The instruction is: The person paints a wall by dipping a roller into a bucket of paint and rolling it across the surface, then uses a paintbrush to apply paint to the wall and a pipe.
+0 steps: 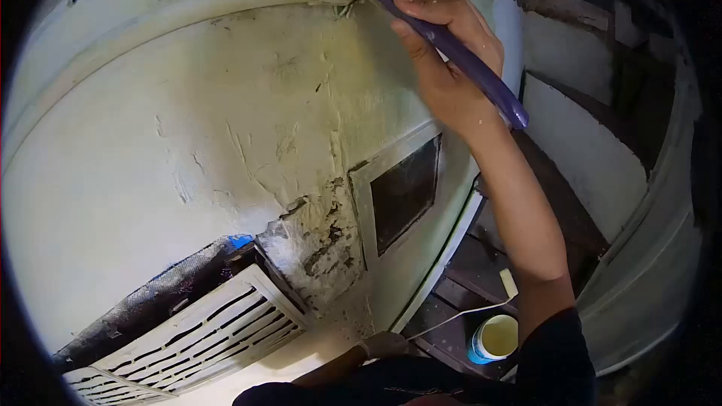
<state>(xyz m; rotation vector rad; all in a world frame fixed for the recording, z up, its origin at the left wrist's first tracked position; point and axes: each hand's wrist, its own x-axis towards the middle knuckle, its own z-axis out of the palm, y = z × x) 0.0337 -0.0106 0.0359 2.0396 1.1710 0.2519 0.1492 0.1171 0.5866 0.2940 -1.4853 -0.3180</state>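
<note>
Raised at the top, my right hand (451,45) is closed around the purple handle of a paintbrush (470,64). The brush's pale end reaches the wall where a cream-painted pipe (188,11) meets a rough, discoloured patch. Low in the view, my left hand (385,346) is partly hidden by my dark clothing. A thin wire rod runs out from it to a small paint roller (508,283) with a pale yellow sleeve. Beneath the roller stands a paint bucket (499,336) with a blue outside and pale paint inside.
Paint is cracked and peeling on the cream wall (150,120), with crumbled plaster (331,248) lower down. A small framed dark panel (406,194) is set beside it. A slatted white grille (210,331) juts out at lower left. Dark steps or boards (451,304) lie below right.
</note>
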